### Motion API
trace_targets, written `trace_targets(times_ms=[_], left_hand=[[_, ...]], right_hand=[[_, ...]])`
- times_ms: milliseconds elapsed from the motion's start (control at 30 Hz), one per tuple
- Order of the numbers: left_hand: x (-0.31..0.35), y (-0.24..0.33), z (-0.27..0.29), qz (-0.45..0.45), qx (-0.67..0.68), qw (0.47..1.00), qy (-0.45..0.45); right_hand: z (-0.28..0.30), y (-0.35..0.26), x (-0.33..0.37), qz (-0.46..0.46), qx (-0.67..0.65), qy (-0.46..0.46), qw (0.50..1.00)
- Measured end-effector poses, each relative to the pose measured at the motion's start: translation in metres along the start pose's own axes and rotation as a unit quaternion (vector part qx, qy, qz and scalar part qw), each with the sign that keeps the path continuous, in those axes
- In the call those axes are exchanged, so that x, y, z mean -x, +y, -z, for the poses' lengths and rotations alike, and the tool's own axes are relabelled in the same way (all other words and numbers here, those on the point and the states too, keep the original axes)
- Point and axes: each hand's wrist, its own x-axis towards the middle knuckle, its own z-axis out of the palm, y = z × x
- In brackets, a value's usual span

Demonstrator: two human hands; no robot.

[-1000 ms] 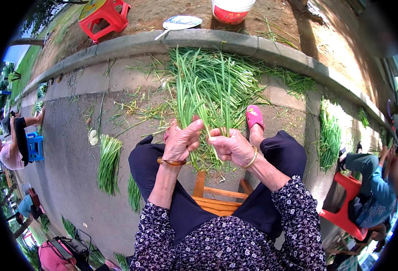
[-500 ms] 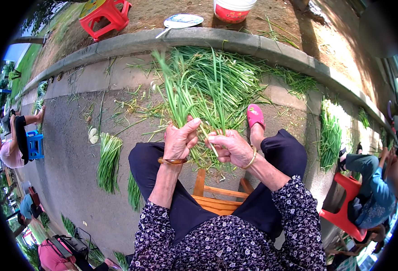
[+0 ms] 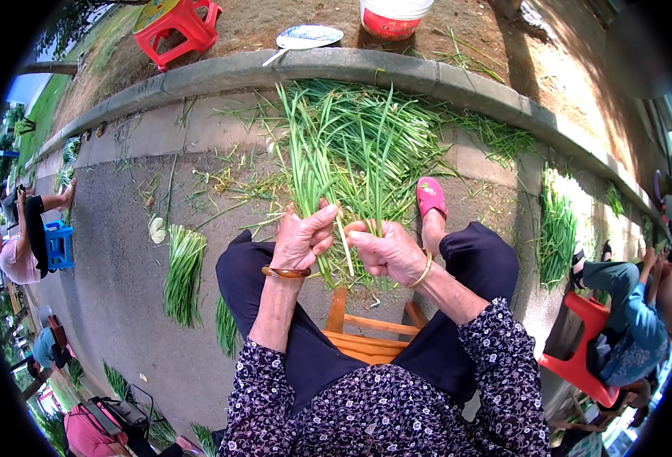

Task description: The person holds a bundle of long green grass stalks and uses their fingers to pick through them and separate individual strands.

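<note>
My left hand (image 3: pixel 302 242) is closed around a small bunch of green chives (image 3: pixel 305 171), leaves pointing away from me and pale ends below the fist. Close beside it, my right hand (image 3: pixel 388 251) pinches a few long chives (image 3: pixel 380 179) between thumb and fingers. One pale stalk (image 3: pixel 346 247) slants down between the two hands. Just beyond them a large heap of loose chives (image 3: pixel 401 133) lies on the pavement against the kerb. Bracelets circle both wrists.
Chive bundles (image 3: pixel 184 274) lie at the left and another bundle (image 3: pixel 557 228) at the right. Past the kerb (image 3: pixel 229 70) are a red stool (image 3: pixel 176 34), a hand fan (image 3: pixel 309 36) and a bucket (image 3: pixel 393 19). A person (image 3: pixel 629 327) sits at the right; others sit at the left.
The bunch in my left hand has swung slightly right and is less blurred. My right hand has shifted slightly, and its chives lean further right.
</note>
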Motion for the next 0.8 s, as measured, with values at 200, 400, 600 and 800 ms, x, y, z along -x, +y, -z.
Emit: trace_targets(times_ms=[200,400,600,800], left_hand=[[0.002,-0.001,-0.005,0.015,-0.012,1.000,-0.017],[0.003,-0.001,-0.005,0.019,-0.015,0.999,-0.022],[0.009,0.000,-0.010,0.012,-0.081,0.996,-0.034],[0.014,-0.002,-0.016,0.059,-0.162,0.984,-0.041]], right_hand=[[-0.001,0.000,-0.001,0.012,-0.021,0.047,0.999],[0.011,0.000,-0.006,0.033,-0.053,0.026,0.998],[0.002,-0.008,-0.004,0.042,-0.049,0.069,0.996],[0.005,-0.010,-0.006,0.038,-0.021,0.054,0.998]])
